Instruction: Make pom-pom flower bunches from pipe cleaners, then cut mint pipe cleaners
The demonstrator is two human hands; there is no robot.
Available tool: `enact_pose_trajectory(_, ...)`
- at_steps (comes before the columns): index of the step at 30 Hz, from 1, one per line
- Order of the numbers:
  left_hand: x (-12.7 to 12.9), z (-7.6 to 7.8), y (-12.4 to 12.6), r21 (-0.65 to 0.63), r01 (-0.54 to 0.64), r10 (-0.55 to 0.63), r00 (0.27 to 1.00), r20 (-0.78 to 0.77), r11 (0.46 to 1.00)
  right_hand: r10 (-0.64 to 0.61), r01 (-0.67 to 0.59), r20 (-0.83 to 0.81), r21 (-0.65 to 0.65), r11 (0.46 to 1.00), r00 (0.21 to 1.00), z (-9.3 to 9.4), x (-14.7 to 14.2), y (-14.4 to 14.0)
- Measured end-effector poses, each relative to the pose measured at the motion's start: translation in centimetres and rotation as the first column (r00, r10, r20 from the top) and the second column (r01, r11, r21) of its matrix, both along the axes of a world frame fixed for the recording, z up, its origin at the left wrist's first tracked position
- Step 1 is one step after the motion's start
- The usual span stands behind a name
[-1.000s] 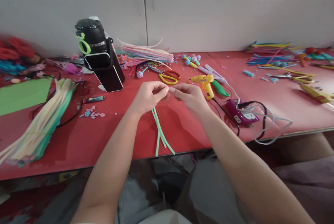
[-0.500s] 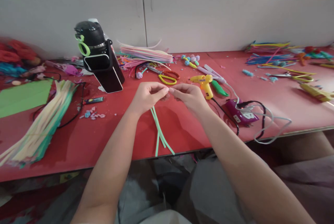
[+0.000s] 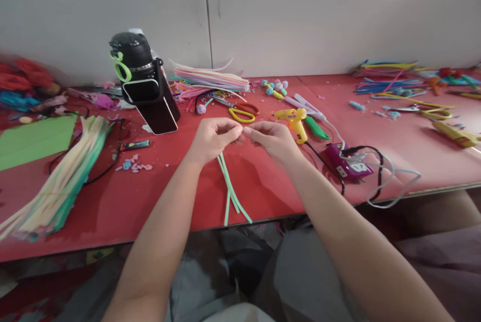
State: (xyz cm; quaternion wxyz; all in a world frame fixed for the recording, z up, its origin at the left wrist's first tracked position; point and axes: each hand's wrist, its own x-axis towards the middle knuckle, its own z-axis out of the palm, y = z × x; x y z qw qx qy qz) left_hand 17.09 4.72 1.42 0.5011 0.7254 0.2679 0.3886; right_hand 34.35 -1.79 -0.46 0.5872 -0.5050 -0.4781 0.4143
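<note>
My left hand (image 3: 214, 137) and my right hand (image 3: 271, 137) meet fingertip to fingertip above the red table (image 3: 263, 182), at its middle. Both pinch the top ends of a few mint-green pipe cleaners (image 3: 230, 193), which hang down from my left hand and trail over the table's front edge. What lies between the fingertips is too small to make out. Yellow-handled scissors (image 3: 242, 110) lie just behind my hands, and a yellow glue gun (image 3: 295, 120) stands to the right of my right hand.
A black bottle with a phone leaning on it (image 3: 145, 86) stands at the back left. A fan of pale green and cream pipe cleaners (image 3: 62, 177) lies left, beside green paper (image 3: 33, 139). A purple power strip with cables (image 3: 347, 164) sits right; coloured pipe cleaners (image 3: 391, 81) lie far right.
</note>
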Motion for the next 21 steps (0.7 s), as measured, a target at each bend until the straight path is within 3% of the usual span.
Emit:
enact_pose_trajectory(10, -0.06, 0.59, -0.34, -0.068, 0.003, 0.0, 0.999, 0.034, 0.998, 0.026, -0.033, -0.158, -0.04, 0.999, 0.987, 0.42, 0.01, 0.0)
enact_pose_trajectory(15, 0.09, 0.52, -0.42, -0.084, 0.046, -0.039, 0.996, 0.083, 0.995, 0.043, -0.047, -0.139, -0.026, 0.999, 0.989, 0.26, 0.02, 0.1)
enact_pose_trajectory(21, 0.17, -0.24, 0.13, -0.013, 0.023, -0.022, 0.999, 0.044, 1.0, 0.063, -0.062, -0.1, 0.008, 0.998, 0.993, -0.12, 0.16, 0.12)
